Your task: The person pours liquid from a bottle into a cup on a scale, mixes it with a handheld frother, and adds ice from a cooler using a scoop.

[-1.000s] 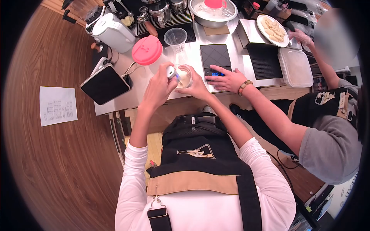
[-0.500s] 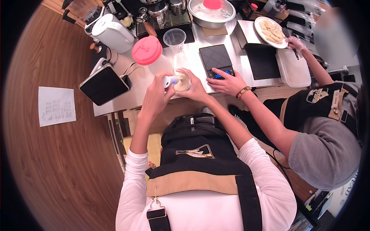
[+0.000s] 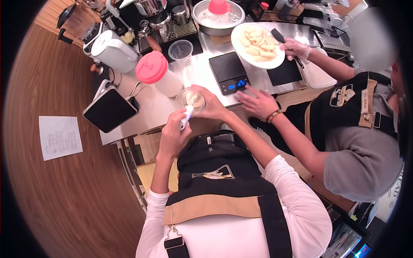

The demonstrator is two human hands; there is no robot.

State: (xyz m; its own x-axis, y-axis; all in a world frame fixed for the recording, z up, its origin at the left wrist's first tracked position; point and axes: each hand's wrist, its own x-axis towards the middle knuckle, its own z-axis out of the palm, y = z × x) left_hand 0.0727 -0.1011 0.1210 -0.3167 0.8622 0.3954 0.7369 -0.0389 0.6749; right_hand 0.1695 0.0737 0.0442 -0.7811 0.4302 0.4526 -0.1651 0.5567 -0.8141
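Observation:
My left hand [image 3: 174,134] is closed around the white handle of a handheld frother [image 3: 187,116], tilted with its lower end toward me. Its far end, over the mouth of the cup, is coated in something pale and creamy. A clear cup [image 3: 180,97] with cream-coloured contents rests in the fingers of my right hand [image 3: 211,104], which wrap its right side. Just behind the cup stands a cloudy shaker bottle with a pink lid [image 3: 152,67]. To the right sits a black digital scale [image 3: 226,69] with lit blue digits.
A co-worker's gloved hand [image 3: 297,49] holds a plate of pale cut pieces [image 3: 257,63] and a black-handled utensil; their other hand [image 3: 258,102] hovers near the scale. An empty plastic cup [image 3: 181,53], white kettle [image 3: 114,50], tablet [image 3: 110,109] and steel bowl [image 3: 200,21] surround the workspace.
My left hand has drawn back toward me, changing the frother's tilt and showing its coated end. The co-worker's plate has moved left beside the scale, and their bare hand has come off it.

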